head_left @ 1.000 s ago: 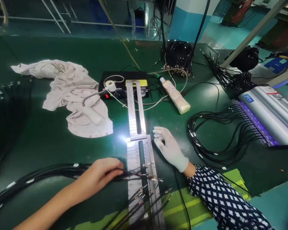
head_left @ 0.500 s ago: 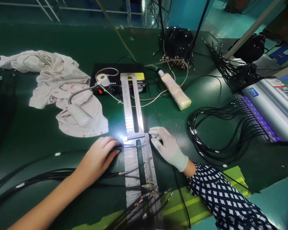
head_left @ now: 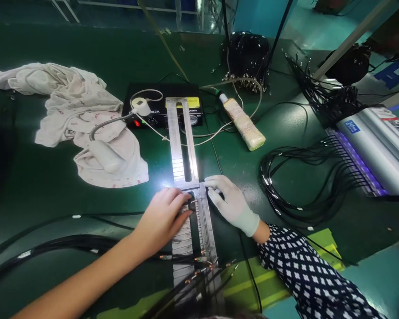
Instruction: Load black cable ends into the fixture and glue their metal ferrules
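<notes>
My bare left hand [head_left: 166, 217] lies over the slotted metal jig [head_left: 178, 153], just below its crosspiece. Its thumb and fingertips pinch a thin black cable [head_left: 119, 213] near the tip, which reaches across the slot. In a white glove, my right hand [head_left: 232, 204] rests at the jig's right edge. Its fingers are bent, with the thumb apart from them, and its fingertips are close to or touching the metal. Nothing shows clearly in it. More black cables with copper-coloured ends [head_left: 199, 277] lie across the jig's lower part.
A black control box [head_left: 128, 95] stands behind the jig. Left of it lies a crumpled white cloth [head_left: 119, 155] under a gooseneck lamp [head_left: 108, 157]. A wrapped bottle [head_left: 242, 124], coiled cables [head_left: 269, 177] and a silver lamp unit with purple light [head_left: 375, 150] are to the right.
My left hand has moved right with the cable, from the jig's left edge to over its slot. My right hand stays almost in place. The view has shifted slightly.
</notes>
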### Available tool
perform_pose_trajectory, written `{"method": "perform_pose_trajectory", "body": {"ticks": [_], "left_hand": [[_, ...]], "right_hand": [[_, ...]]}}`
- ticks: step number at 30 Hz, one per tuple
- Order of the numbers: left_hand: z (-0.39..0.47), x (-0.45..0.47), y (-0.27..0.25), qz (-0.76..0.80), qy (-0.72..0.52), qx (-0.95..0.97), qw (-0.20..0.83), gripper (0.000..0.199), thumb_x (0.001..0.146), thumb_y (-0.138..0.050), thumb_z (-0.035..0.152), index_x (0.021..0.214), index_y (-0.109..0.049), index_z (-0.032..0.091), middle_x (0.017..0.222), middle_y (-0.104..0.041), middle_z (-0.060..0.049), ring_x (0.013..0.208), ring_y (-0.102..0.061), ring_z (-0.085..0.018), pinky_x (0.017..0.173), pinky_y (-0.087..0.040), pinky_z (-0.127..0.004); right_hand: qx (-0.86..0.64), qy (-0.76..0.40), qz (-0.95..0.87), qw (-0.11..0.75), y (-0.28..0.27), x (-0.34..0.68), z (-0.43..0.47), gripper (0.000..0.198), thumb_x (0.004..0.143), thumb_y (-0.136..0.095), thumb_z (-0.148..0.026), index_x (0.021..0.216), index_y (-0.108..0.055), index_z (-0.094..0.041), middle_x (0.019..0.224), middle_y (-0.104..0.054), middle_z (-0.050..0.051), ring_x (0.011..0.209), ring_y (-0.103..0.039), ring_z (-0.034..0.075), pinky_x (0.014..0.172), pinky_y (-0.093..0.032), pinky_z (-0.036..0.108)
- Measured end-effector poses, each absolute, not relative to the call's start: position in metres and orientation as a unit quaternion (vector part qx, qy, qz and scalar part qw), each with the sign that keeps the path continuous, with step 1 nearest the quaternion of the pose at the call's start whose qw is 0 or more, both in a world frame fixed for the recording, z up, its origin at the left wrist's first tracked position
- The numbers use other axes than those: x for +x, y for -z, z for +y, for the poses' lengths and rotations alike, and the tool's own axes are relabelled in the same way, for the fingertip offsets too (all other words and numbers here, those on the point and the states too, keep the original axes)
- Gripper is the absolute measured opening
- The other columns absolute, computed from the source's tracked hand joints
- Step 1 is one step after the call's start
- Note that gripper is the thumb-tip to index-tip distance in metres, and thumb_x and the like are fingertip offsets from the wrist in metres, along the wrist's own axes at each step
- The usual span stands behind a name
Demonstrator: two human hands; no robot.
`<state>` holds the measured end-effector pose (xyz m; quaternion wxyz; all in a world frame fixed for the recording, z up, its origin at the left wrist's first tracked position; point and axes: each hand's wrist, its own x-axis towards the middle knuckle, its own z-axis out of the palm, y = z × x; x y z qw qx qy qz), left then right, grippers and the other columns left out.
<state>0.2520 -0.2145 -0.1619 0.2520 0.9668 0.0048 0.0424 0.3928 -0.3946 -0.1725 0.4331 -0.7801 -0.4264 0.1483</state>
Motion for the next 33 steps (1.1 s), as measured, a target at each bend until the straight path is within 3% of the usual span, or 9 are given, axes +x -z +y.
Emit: {"method": "perform_pose_trajectory", "body": {"ticks": [5, 10, 16, 20, 23, 26, 30, 33], "left_hand": [[-0.227, 0.266, 0.17, -0.005, -0.067, 0.973, 0.219, 0.025, 0.099, -0.039, 0.031, 0.09, -0.061, 0.02, 0.087, -0.061, -0.005, 0.081, -0.053, -0.02, 0.068, -0.038, -0.034], [-0.201, 0.239, 0.169, 0.028, -0.066, 0.966, 0.249, 0.02, 0.097, -0.046, 0.033, 0.09, -0.061, 0.021, 0.09, -0.062, -0.004, 0.085, -0.053, -0.019, 0.073, -0.039, -0.034], [-0.167, 0.203, 0.172, 0.075, -0.041, 0.967, 0.24, 0.017, 0.095, -0.051, 0.037, 0.093, -0.06, 0.023, 0.094, -0.063, -0.003, 0.089, -0.055, -0.02, 0.077, -0.041, -0.034], [-0.15, 0.192, 0.168, 0.07, -0.057, 0.985, 0.144, 0.021, 0.094, -0.05, 0.04, 0.09, -0.061, 0.023, 0.096, -0.062, -0.005, 0.089, -0.056, -0.023, 0.075, -0.04, -0.037], [-0.154, 0.195, 0.17, 0.057, -0.082, 0.991, 0.092, 0.023, 0.094, -0.048, 0.035, 0.106, -0.06, 0.02, 0.105, -0.062, -0.009, 0.097, -0.057, -0.028, 0.081, -0.041, -0.041], [-0.17, 0.208, 0.176, -0.009, -0.083, 0.987, 0.137, 0.027, 0.096, -0.042, 0.024, 0.12, -0.054, 0.018, 0.111, -0.062, -0.011, 0.101, -0.056, -0.026, 0.087, -0.044, -0.039], [-0.178, 0.221, 0.18, -0.069, -0.077, 0.971, 0.218, 0.026, 0.097, -0.038, 0.013, 0.117, -0.055, 0.016, 0.093, -0.059, -0.006, 0.083, -0.055, -0.016, 0.074, -0.047, -0.027], [-0.17, 0.219, 0.176, -0.079, -0.076, 0.964, 0.242, 0.029, 0.096, -0.041, 0.01, 0.121, -0.055, 0.016, 0.091, -0.056, -0.005, 0.08, -0.054, -0.013, 0.07, -0.046, -0.023]], "right_hand": [[-0.764, -0.141, -0.467, 0.423, 0.174, 0.392, -0.396, 0.017, 0.087, -0.066, -0.017, 0.1, -0.07, -0.028, 0.119, -0.059, 0.001, 0.11, -0.058, 0.019, 0.1, -0.048, 0.037], [-0.757, -0.138, -0.483, 0.418, 0.179, 0.391, -0.396, 0.01, 0.087, -0.067, -0.018, 0.087, -0.074, -0.025, 0.118, -0.058, 0.002, 0.101, -0.059, 0.017, 0.093, -0.052, 0.036], [-0.768, -0.107, -0.49, 0.399, 0.181, 0.388, -0.395, 0.023, 0.085, -0.069, -0.019, 0.108, -0.068, -0.024, 0.127, -0.056, 0.007, 0.12, -0.052, 0.024, 0.104, -0.045, 0.046], [-0.779, -0.126, -0.472, 0.393, 0.179, 0.388, -0.394, 0.023, 0.087, -0.067, -0.018, 0.108, -0.067, -0.024, 0.13, -0.055, 0.006, 0.122, -0.052, 0.023, 0.106, -0.044, 0.045], [-0.78, -0.131, -0.463, 0.399, 0.177, 0.389, -0.393, 0.023, 0.088, -0.065, -0.017, 0.109, -0.066, -0.024, 0.128, -0.057, 0.005, 0.12, -0.053, 0.022, 0.105, -0.045, 0.043], [-0.783, -0.127, -0.455, 0.404, 0.176, 0.389, -0.393, 0.023, 0.089, -0.064, -0.017, 0.11, -0.065, -0.025, 0.128, -0.058, 0.004, 0.119, -0.054, 0.022, 0.105, -0.046, 0.043], [-0.783, -0.122, -0.456, 0.406, 0.176, 0.389, -0.393, 0.022, 0.09, -0.063, -0.017, 0.11, -0.064, -0.024, 0.127, -0.058, 0.004, 0.119, -0.054, 0.021, 0.105, -0.046, 0.042], [-0.78, -0.12, -0.463, 0.403, 0.176, 0.389, -0.393, 0.021, 0.089, -0.063, -0.016, 0.109, -0.064, -0.024, 0.125, -0.059, 0.004, 0.117, -0.055, 0.02, 0.105, -0.046, 0.04]]}}
